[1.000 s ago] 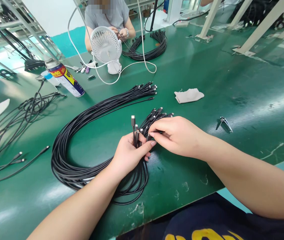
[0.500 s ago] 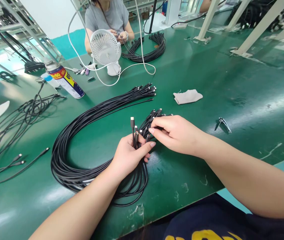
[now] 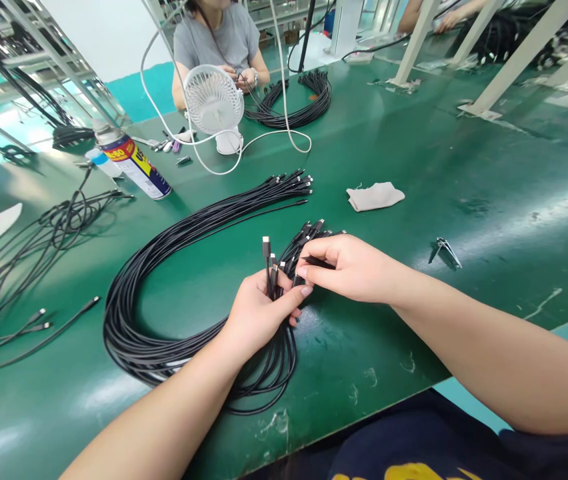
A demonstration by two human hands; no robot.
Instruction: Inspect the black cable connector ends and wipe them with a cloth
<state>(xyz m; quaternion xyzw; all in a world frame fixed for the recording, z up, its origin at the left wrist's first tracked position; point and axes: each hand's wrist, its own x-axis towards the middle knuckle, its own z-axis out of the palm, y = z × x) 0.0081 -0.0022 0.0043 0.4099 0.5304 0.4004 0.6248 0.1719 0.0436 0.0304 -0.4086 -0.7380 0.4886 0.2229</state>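
A large bundle of black USB cables [image 3: 129, 293] curves in a U across the green table. My left hand [image 3: 259, 310] is closed round several cable ends, and their connectors [image 3: 266, 248] stick up above its thumb and fingers. Close beside that thumb, my right hand [image 3: 347, 270] is pinched at a black connector [image 3: 296, 280]; its fingertips partly hide it. More connector ends [image 3: 314, 230] lie on the table just behind both hands. The bundle's other end [image 3: 294, 181] rests farther back, its plugs fanned out.
A spray can [image 3: 137, 167] and a white fan [image 3: 214, 100] stand at the back left. Loose cables [image 3: 64, 217] lie at left. A pale cloth piece [image 3: 377, 196] and a nail clipper [image 3: 448, 252] are on the right. Across the table a person [image 3: 219, 40] handles cables near another coil [image 3: 309, 110].
My right hand has shifted slightly left and down, bringing its fingertips to the connector by my left thumb. The left hand keeps its hold on the cables.
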